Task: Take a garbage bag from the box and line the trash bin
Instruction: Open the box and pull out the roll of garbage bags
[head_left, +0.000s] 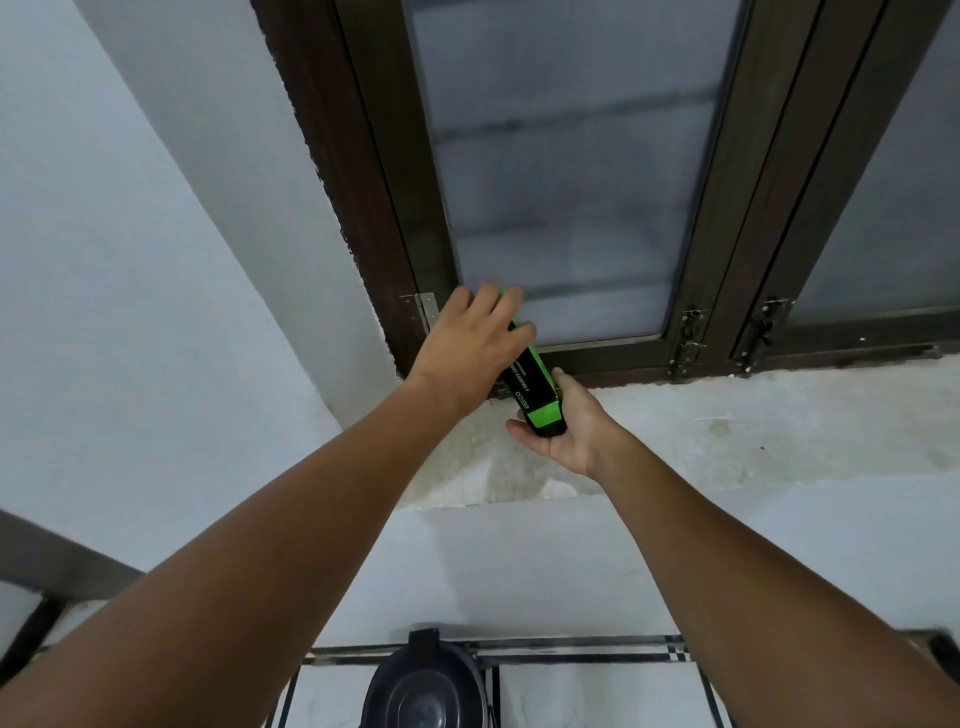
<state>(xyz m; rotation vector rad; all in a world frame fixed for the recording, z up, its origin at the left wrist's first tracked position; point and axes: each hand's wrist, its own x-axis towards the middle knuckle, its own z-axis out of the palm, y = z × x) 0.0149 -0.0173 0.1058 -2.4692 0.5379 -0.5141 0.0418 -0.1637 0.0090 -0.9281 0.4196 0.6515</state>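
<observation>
A long black-and-green garbage bag box (535, 387) is held up over the window sill (727, 415). My right hand (566, 428) grips its near end from below. My left hand (475, 343) lies over its far end, fingers curled across the top and hiding that end. Far below, at the bottom edge of the view, stands a black trash bin (428, 691) with its lid on, directly under my arms.
A brown-framed window with frosted glass (561, 171) fills the wall ahead, with latches (688, 338) at its lower right. A white wall (156, 260) runs along the left. White floor tiles with dark lines (597, 691) surround the bin.
</observation>
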